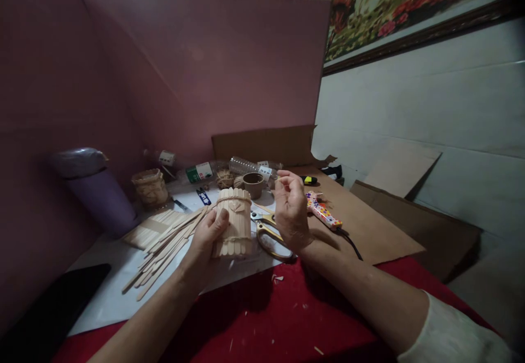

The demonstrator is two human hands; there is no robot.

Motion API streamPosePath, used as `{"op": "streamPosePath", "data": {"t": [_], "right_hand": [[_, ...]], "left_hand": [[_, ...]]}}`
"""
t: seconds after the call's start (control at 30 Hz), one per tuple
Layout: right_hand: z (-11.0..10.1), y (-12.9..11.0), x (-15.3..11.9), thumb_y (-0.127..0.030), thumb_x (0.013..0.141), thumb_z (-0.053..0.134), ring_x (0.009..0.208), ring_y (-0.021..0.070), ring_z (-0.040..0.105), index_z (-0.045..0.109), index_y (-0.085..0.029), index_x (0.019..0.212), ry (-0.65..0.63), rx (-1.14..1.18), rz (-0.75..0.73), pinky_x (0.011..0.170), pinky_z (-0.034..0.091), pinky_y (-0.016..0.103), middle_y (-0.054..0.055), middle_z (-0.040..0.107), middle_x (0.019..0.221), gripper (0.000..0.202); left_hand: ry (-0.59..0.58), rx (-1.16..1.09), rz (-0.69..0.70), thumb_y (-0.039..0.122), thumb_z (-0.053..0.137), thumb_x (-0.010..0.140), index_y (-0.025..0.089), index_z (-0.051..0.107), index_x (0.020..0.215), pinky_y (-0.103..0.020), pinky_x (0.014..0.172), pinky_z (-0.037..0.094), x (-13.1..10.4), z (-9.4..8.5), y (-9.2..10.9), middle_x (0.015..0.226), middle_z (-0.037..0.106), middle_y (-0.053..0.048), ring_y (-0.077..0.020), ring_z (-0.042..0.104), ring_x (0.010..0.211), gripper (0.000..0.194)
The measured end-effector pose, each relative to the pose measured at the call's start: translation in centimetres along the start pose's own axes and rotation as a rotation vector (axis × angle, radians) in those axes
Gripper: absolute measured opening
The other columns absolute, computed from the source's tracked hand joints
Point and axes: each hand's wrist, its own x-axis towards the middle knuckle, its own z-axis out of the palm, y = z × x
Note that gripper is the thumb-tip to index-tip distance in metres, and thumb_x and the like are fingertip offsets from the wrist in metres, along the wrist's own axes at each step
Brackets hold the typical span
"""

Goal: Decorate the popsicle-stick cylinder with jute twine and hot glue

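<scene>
My left hand (pixel 205 238) is wrapped round the side of a craft stick pot (pixel 237 225), a small upright cylinder of pale wooden sticks with twine near its top and bottom. A small pale heart-like piece sits on its front. To the right of the pot, my right hand (pixel 292 212) is raised with fingers curled and tips together. Whatever it pinches, if anything, is too small to make out. Scissors (pixel 273 234) with yellow handles lie between the pot and my right wrist. Loose craft sticks (pixel 166 248) fan out beside my left hand.
A patterned glue gun (pixel 324 212) with a black cord rests on cardboard (pixel 381 237) at right. Behind are a brown cup (pixel 253 186), plastic bottles (pixel 199 172) and twine (pixel 225 179). A tub (pixel 150 188) and purple tumbler (pixel 100 199) stand left. Scraps dot the red cloth (pixel 254 325).
</scene>
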Motion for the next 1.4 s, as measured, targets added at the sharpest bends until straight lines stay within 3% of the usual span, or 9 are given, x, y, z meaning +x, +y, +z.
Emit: {"op": "streamPosePath", "data": {"t": [0.1,0.2,0.37,0.6,0.83,1.03,1.4], "right_hand": [[-0.4,-0.6,0.2,-0.024,0.093,0.046,0.104,0.0229,0.056,0.052,-0.02,0.087,-0.03,0.007,-0.059,0.091,0.046,0.045,0.013,0.057,0.109,0.009],[-1.0,-2.0,-0.2,-0.02,0.09,0.053,0.108,0.024,0.055,0.059,-0.02,0.087,-0.212,-0.037,-0.228,0.095,0.044,0.046,0.01,0.059,0.109,0.006],[-1.3,-3.1,-0.8,-0.019,0.085,0.059,0.114,0.0259,0.051,0.063,-0.022,0.089,-0.32,-0.135,-0.427,0.099,0.041,0.048,0.008,0.061,0.114,0.006],[-1.3,-3.0,-0.8,-0.02,0.086,0.06,0.114,0.0259,0.05,0.065,-0.02,0.088,-0.386,-0.18,-0.472,0.096,0.042,0.047,0.009,0.062,0.114,0.005],[-1.5,-3.4,-0.6,-0.017,0.086,0.058,0.115,0.0257,0.05,0.064,-0.02,0.09,-0.399,-0.196,-0.509,0.095,0.043,0.046,0.008,0.064,0.114,0.008],[-1.6,-3.2,-0.4,-0.018,0.086,0.059,0.116,0.0255,0.049,0.063,-0.022,0.09,-0.404,-0.172,-0.508,0.097,0.043,0.047,0.006,0.064,0.114,0.008],[-1.6,-2.9,0.0,-0.016,0.088,0.051,0.119,0.0271,0.046,0.059,-0.02,0.091,-0.5,-0.183,-0.568,0.1,0.042,0.049,0.01,0.06,0.116,0.01]], "left_hand": [[0.0,-0.006,0.01,0.053,0.076,0.067,0.017,0.059,0.097,-0.026,0.047,0.049,0.1,0.0,0.0,0.074,0.066,-0.003,-0.0143,0.059,0.051,0.049],[-0.004,0.019,0.061,0.053,0.076,0.066,0.016,0.059,0.104,-0.024,0.046,0.045,0.3,-0.1,-0.2,0.082,0.069,-0.004,-0.014,0.059,0.053,0.056],[-0.01,0.096,0.155,0.052,0.075,0.067,0.015,0.058,0.112,-0.025,0.058,0.048,0.9,-0.3,-0.7,0.096,0.07,-0.008,-0.0209,0.067,0.077,0.06],[0.043,0.241,0.232,0.049,0.075,0.069,0.015,0.059,0.113,-0.028,0.071,0.049,1.2,-1.0,-1.0,0.111,0.067,-0.011,-0.024,0.065,0.092,0.058],[0.124,0.408,0.33,0.046,0.078,0.065,0.018,0.056,0.117,-0.031,0.076,0.05,1.0,-1.1,-0.4,0.107,0.067,-0.008,-0.0254,0.063,0.096,0.063],[0.113,0.458,0.398,0.042,0.078,0.066,0.019,0.057,0.117,-0.033,0.08,0.049,0.7,-1.0,-0.1,0.108,0.067,-0.007,-0.0267,0.063,0.098,0.06],[0.09,0.456,0.385,0.042,0.078,0.066,0.019,0.059,0.115,-0.031,0.08,0.048,0.9,-1.1,-0.2,0.107,0.067,-0.007,-0.0257,0.063,0.098,0.058]]}}
